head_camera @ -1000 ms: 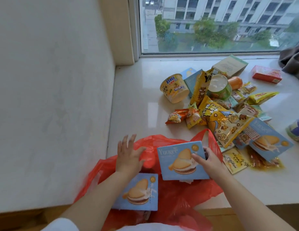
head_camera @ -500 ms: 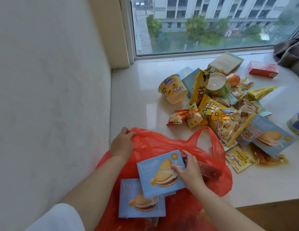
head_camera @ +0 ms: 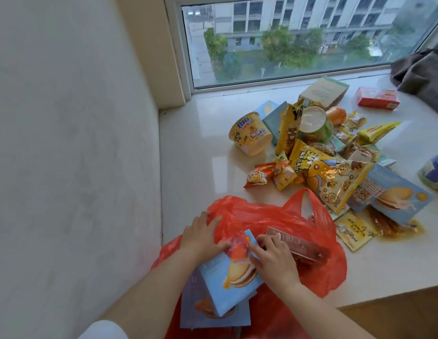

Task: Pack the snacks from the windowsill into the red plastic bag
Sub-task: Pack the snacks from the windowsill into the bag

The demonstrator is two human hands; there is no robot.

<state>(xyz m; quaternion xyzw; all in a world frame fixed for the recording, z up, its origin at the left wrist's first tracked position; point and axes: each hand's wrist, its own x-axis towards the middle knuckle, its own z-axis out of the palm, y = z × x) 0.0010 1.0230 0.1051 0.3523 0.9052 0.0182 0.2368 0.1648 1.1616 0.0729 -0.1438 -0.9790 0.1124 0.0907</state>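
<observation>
Head view: blue biscuit box (head_camera: 234,277) now half under red plastic bag (head_camera: 274,221) rim, lower than second ago. Left hand (head_camera: 201,237) pinches bag edge; right hand (head_camera: 274,259) grips box. Snack pile (head_camera: 323,152) remains on windowsill (head_camera: 196,148).

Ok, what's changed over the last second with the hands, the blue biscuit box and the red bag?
The right hand has lowered the blue cardboard biscuit box toward the person, partly under the red plastic bag's rim. The left hand, open before, now grips that rim. The snack pile on the windowsill has not moved.
</observation>
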